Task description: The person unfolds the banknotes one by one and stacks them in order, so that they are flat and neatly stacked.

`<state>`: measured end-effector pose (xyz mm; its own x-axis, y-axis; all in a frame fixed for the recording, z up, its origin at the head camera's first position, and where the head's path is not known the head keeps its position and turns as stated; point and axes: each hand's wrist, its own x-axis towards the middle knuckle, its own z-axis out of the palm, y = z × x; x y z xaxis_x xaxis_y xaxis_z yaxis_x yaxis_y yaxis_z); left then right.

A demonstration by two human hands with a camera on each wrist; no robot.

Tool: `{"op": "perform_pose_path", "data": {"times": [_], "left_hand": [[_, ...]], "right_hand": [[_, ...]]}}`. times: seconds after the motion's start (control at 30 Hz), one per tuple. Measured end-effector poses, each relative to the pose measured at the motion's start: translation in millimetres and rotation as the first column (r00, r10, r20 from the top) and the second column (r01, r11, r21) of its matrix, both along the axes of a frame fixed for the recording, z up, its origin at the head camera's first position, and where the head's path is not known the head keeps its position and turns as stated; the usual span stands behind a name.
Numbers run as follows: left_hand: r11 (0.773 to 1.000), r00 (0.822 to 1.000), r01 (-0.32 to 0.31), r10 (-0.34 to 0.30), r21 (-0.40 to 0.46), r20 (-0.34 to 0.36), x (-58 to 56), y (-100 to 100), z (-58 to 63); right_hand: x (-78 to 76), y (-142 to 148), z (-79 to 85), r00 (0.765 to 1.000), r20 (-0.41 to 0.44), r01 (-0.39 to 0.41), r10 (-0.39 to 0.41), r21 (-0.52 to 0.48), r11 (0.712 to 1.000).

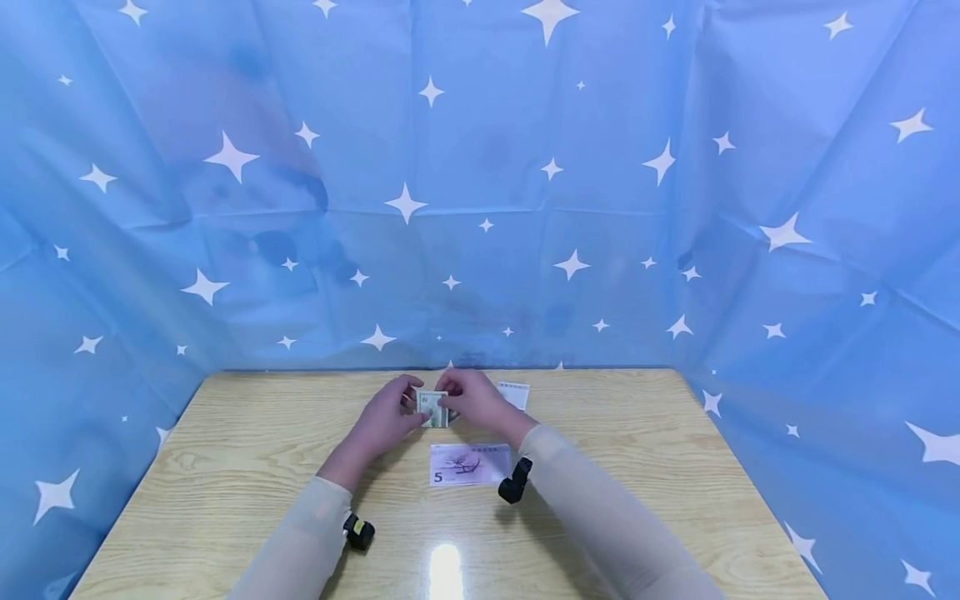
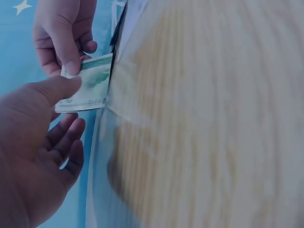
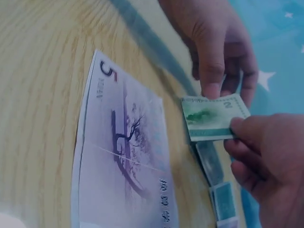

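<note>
Toward twelve o'clock on the pale wood-grain table (image 1: pixel 637 442), the left hand (image 1: pixel 388 410) and right hand (image 1: pixel 471 395), nearly closed, are pinching a small, apparently folded green-and-white paper note (image 3: pixel 209 116) (some fingertips are hiding beneath), its handling looking unfinished. At five o'clock from it, a purple-and-white paper note (image 1: pixel 465 464) is lying flat; the right hand is partly covering a whitish paper slip (image 1: pixel 515 395) at three o'clock.
</note>
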<state>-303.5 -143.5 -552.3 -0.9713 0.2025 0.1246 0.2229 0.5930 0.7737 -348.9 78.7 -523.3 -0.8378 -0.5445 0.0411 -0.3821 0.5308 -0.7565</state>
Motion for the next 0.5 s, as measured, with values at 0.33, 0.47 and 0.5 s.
{"op": "perform_pose_path", "data": {"times": [0.33,0.47,0.5], "left_hand": [[0.951,0.988,-0.024,-0.025,0.309,0.152,11.4,4,6.5],[0.94,0.987,-0.002,-0.052,0.342,0.149,14.4,6,9.4],[0.939,0.987,0.002,-0.056,0.345,0.148,14.9,6,9.3]], "right_hand": [[15.7,13,18.9,0.997,0.069,0.055,-0.044,-0.171,0.984],[18.8,17,22.0,0.996,0.055,0.077,-0.067,-0.202,0.976],[19.6,17,22.3,0.997,0.046,0.077,-0.069,-0.211,0.975]]}}
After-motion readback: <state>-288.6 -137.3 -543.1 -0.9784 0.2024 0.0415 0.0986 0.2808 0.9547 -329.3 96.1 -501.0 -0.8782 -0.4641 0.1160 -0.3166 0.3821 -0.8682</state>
